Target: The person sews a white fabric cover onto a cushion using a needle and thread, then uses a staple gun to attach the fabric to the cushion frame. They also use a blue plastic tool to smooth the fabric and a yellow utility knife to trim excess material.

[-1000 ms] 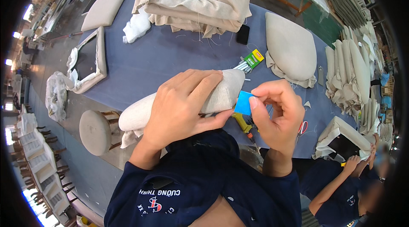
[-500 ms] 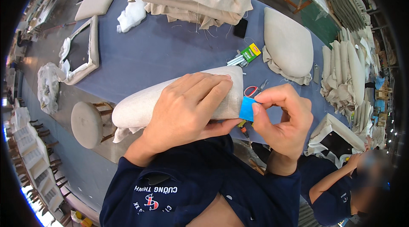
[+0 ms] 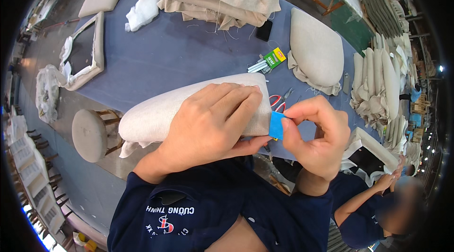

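Note:
A beige fabric-covered cushion (image 3: 151,109) is held on its edge in front of me, at the near side of the table. My left hand (image 3: 208,122) lies over it, with fingers across its upper face and the thumb underneath near the right end. Between thumb and forefinger, my right hand (image 3: 321,133) pinches a flat blue piece (image 3: 276,126) against the cushion's right end. Whether the piece is fixed to the fabric, I cannot tell. Just beyond it on the table lies a cutting tool with red-rimmed handles (image 3: 280,104), partly hidden by my hand.
On the blue-grey table (image 3: 189,53) are folded beige fabric (image 3: 217,3), white wadding (image 3: 143,11), a black phone (image 3: 264,30), a green-yellow box (image 3: 274,60) and another cushion (image 3: 316,48). A round stool (image 3: 90,136) stands at left. At lower right, a co-worker (image 3: 362,214) handles a padded frame (image 3: 373,152).
The view has shifted slightly, and more of the red-handled tool shows. My right hand and the blue piece sit slightly lower against the cushion's end. Both hands keep their hold.

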Available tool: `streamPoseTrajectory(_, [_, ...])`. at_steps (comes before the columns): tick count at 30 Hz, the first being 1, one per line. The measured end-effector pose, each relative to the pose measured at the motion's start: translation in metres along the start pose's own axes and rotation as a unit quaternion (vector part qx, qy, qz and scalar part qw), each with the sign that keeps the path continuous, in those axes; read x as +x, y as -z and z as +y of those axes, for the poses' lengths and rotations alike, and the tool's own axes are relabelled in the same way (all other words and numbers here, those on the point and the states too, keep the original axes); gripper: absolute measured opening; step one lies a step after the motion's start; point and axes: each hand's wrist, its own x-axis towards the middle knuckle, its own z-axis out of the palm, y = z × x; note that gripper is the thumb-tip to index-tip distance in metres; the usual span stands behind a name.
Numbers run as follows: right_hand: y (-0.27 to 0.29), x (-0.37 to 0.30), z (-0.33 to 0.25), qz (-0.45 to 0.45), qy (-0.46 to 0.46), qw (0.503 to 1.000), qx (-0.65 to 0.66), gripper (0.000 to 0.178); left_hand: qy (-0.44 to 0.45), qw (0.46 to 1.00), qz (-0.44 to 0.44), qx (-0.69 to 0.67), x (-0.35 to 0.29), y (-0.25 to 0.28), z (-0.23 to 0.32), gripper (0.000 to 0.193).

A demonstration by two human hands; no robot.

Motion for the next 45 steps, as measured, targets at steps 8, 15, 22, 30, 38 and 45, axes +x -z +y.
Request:
streamPoseTrajectory(8, [0.0023, 0.0003, -0.0037, -0.004, -0.033, 0.999, -0.001, 0.016, 0.002, 1.000, 0.004, 0.000, 0.0017, -0.0018, 0.0006, 0.066])
streamPoseTrajectory(15, [0.0041, 0.0023, -0.0026, -0.018, -0.023, 1.000, -0.001, 0.017, 0.007, 1.000, 0.000, 0.004, 0.0016, -0.0024, 0.0030, 0.065])
streamPoseTrajectory(22, [0.0061, 0.0084, -0.0060, -0.043, -0.018, 0.999, -0.027, 0.014, 0.002, 1.000, 0.008, 0.002, 0.0024, -0.0035, 0.0017, 0.062])
streamPoseTrajectory(30, [0.0024, 0.0047, -0.0036, -0.016, -0.041, 0.999, -0.008, 0.017, 0.004, 1.000, 0.007, 0.001, 0.0028, -0.0032, 0.0022, 0.062])
streamPoseTrajectory(38, [0.0059, 0.0086, -0.0031, -0.043, -0.014, 0.999, -0.018, 0.014, -0.003, 1.000, -0.004, -0.006, 0.0037, -0.0008, -0.0012, 0.064])
streamPoseTrajectory(45, [0.0045, 0.0067, -0.0035, -0.035, -0.007, 0.999, -0.012, 0.014, 0.006, 1.000, 0.004, 0.000, 0.0018, -0.0016, 0.0021, 0.063])
